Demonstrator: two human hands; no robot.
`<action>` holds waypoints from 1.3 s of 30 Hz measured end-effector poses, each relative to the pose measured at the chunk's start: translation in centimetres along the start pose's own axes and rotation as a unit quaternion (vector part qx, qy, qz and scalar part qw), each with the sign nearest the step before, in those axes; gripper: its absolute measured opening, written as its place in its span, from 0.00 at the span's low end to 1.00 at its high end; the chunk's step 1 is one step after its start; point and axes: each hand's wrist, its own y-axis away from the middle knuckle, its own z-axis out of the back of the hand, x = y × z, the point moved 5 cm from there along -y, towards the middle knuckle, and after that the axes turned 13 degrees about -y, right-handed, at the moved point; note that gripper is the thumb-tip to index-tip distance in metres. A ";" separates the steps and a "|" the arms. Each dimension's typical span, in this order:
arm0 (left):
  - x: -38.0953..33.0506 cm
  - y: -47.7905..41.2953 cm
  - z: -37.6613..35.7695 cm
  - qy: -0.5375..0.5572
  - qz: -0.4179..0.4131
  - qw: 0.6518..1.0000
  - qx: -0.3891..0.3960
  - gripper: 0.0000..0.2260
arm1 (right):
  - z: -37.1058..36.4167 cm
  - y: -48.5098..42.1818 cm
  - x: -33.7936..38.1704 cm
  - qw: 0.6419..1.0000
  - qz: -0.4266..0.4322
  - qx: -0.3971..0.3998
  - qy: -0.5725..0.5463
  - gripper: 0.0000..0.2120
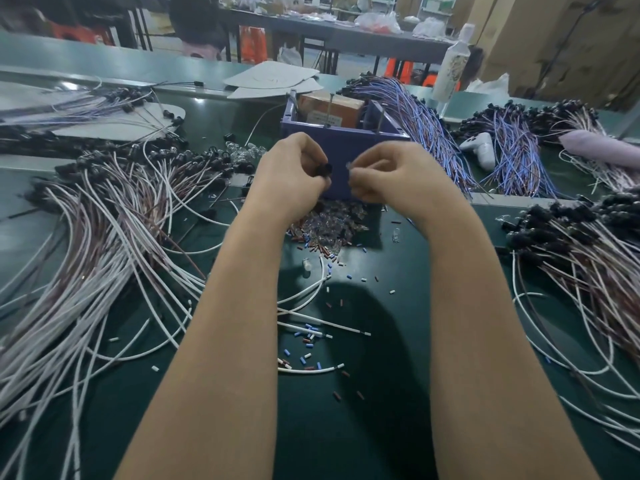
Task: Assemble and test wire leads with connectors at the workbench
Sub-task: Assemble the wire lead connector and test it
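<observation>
My left hand [289, 171] is raised above the green bench and pinches a small black connector [323, 169] between thumb and fingers. Close beside it, my right hand [388, 174] pinches a small clear bulb-like part [349, 167] facing the connector; the two parts are a short gap apart. Below my hands lies a pile of clear bulbs and small sleeve pieces [329, 225]. Whether a wire hangs from the connector is hidden by my hand.
A blue box [341, 140] with a brown block inside stands just behind my hands. Bundles of white and brown leads [104, 244] spread left, more lie at the right [581, 258], and blue-purple leads [433, 133] at the back. Loose wires and cut sleeves [311, 336] lie nearer me.
</observation>
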 end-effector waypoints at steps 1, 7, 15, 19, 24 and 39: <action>0.0 0.0 0.0 0.002 -0.002 1.000 -0.001 0.12 | 0.1 0.0 0.5 0.999 0.020 -0.004 -0.026 0.05; -0.1 -0.1 0.1 0.010 -0.010 1.000 -0.005 0.12 | -0.2 0.3 1.9 0.997 0.079 -0.006 0.002 0.07; -0.2 -0.3 -0.2 -0.020 -0.026 0.999 -0.002 0.10 | -0.4 0.2 2.2 0.992 0.102 -0.047 0.054 0.04; -0.4 -0.2 -0.3 -0.036 -0.034 0.999 0.001 0.07 | -0.3 0.2 2.3 0.987 0.120 -0.065 0.080 0.04; -0.5 0.0 -0.3 -0.060 -0.044 0.997 0.004 0.06 | -0.3 0.1 2.4 0.981 0.126 -0.064 0.133 0.04; -2.7 1.0 0.8 -0.061 -0.143 0.987 -0.051 0.06 | 1.3 0.2 1.1 0.982 0.039 -0.073 -0.168 0.04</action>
